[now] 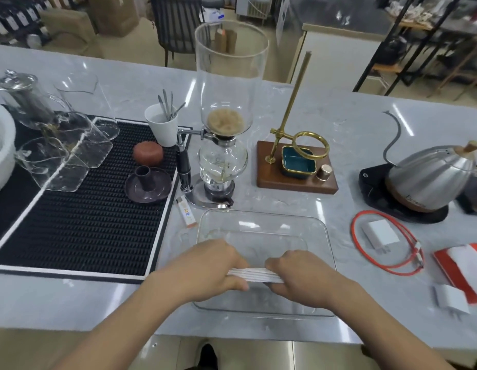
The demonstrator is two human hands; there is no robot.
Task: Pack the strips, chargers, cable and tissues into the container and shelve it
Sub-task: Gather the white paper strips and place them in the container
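Marble counter (339,124), clear container (261,222), both hands' grip on white strips (254,275), ends hidden under left hand (205,265) and right hand (298,273).

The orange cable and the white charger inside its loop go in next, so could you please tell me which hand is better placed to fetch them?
Probably the right hand: the orange cable and white charger lie on its side of the clear container; the left hand would have to cross over.

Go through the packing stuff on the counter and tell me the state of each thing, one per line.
Strips: bundled, held over the container by left hand and right hand.
Container: clear, open, nothing lying inside.
Cable: looped on counter.
Charger: inside the loop.
Second charger: on counter, unpacked.
Tissues: on counter, unpacked.
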